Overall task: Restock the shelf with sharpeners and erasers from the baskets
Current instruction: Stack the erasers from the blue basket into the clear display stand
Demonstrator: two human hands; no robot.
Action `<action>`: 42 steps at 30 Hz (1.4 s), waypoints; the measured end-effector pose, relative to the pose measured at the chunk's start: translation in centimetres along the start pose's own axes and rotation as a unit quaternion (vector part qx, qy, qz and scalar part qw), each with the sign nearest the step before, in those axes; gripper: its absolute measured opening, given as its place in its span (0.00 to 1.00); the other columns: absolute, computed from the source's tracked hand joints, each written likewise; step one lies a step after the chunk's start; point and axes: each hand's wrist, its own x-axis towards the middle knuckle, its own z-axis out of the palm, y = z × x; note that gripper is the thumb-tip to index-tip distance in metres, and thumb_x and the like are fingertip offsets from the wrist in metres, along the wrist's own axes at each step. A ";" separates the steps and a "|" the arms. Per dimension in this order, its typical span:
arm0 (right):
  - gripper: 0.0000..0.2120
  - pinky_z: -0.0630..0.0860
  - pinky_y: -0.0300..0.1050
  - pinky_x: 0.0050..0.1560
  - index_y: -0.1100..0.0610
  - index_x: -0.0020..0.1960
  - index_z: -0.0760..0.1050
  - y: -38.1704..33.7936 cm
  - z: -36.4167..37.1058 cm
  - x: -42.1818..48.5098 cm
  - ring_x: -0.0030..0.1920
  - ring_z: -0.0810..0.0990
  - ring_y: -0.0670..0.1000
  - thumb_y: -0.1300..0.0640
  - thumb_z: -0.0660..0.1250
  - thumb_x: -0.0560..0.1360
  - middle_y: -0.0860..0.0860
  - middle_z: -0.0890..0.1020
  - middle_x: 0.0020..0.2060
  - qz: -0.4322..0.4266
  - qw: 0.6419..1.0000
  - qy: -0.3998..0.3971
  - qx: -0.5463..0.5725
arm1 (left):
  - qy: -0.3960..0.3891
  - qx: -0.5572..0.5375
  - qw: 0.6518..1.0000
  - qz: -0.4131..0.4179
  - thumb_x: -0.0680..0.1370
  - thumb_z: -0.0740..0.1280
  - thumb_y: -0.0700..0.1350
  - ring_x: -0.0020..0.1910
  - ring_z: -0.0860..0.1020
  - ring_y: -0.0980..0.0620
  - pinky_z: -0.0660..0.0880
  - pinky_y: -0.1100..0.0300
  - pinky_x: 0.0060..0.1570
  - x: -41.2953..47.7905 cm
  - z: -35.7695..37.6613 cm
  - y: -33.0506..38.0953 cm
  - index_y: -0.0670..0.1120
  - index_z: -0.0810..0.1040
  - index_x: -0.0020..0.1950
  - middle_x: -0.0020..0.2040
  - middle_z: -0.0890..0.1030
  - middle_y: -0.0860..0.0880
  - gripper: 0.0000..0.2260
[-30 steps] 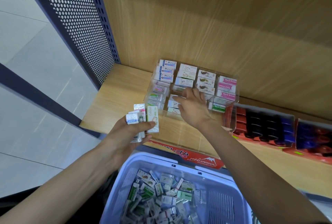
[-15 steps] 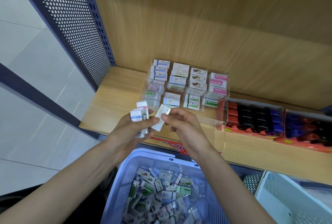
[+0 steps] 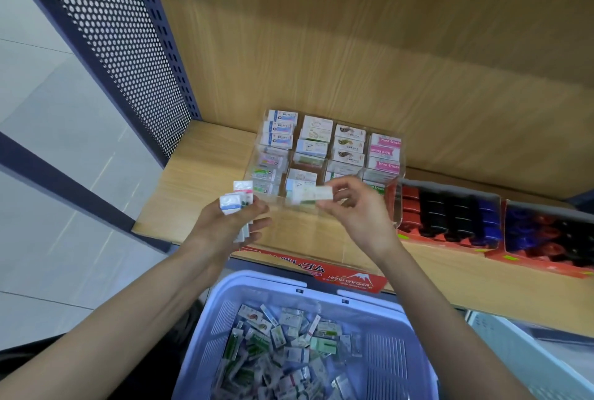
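Moved apart from the left hand [image 3: 225, 226], which grips a small stack of erasers [image 3: 236, 203] at centre-left, the right hand [image 3: 356, 213] now pinches one eraser [image 3: 313, 195] by its right end, long axis left-to-right, just before the near compartments of the clear tray [image 3: 392, 200] at centre frame.

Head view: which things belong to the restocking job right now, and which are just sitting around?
In the job: eraser pinched by right hand; eraser stack held in left hand; clear divided tray; lavender basket of erasers.
Just there: red display boxes, perforated side panel, shelf-edge label.
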 end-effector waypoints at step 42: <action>0.08 0.68 0.28 0.50 0.53 0.50 0.81 -2.8 4.1 0.0 0.51 0.77 0.36 0.52 0.64 0.77 0.42 0.82 0.48 -0.021 0.989 -0.078 0.122 | -0.081 -0.014 0.996 0.017 0.70 0.72 0.38 0.46 0.84 0.48 0.80 0.64 0.41 -0.3 0.1 -0.2 0.44 0.79 0.52 0.45 0.85 0.47 0.11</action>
